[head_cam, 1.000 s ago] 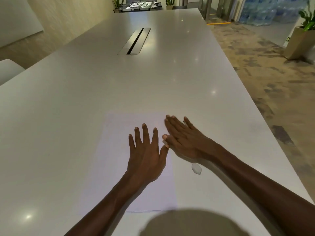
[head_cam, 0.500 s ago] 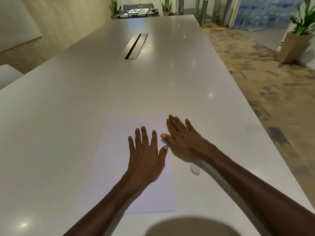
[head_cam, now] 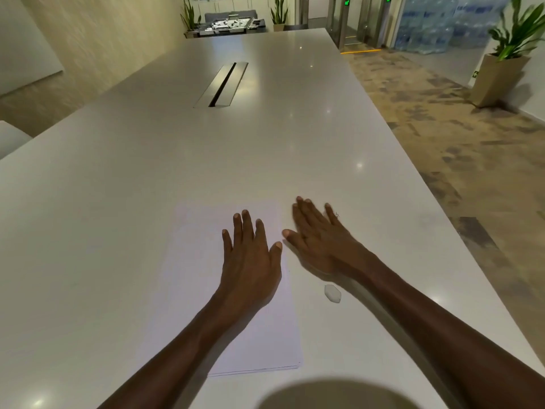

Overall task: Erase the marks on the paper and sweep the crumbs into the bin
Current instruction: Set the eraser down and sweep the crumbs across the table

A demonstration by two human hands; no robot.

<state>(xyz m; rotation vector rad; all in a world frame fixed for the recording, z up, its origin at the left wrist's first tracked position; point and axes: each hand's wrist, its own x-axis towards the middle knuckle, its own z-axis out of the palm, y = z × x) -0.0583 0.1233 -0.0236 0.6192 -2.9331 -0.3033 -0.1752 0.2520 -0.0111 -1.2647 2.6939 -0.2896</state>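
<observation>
On the near half of the long white surface (head_cam: 147, 172), a thin stack of white paper (head_cam: 200, 290) lies flat, a tall rectangle with crisp corners whose bottom edge shows a few sheets slightly fanned. The sheets look matte and faintly lilac against the glossy, speckled surface, which mirrors small ceiling lights. No marks, crumbs or writing can be made out on the paper.

The left hand (head_cam: 249, 261) lies palm down on the right half of the paper, fingers straight and slightly spread, holding nothing. Just beyond the paper's right edge, the right hand (head_cam: 317, 240) rests on the bare surface, fingers straight and close together, a little blurred, its thumb near the left thumb without touching; it too holds nothing.

A small white eraser (head_cam: 332, 293), rounded and pebble-like, lies loose on the surface just right of the paper, below the right wrist and apart from both hands.

Far beyond the paper, a brushed-metal cable hatch (head_cam: 222, 84) with a dark slot is set flush into the surface. No label or brand is legible anywhere.

Left of and beyond the paper the surface stretches wide and open; to the right, its straight edge runs diagonally, well past the eraser, above mottled brown carpet (head_cam: 442, 128). A plant in a tapered beige planter (head_cam: 498, 79) stands on the floor far to the right.
</observation>
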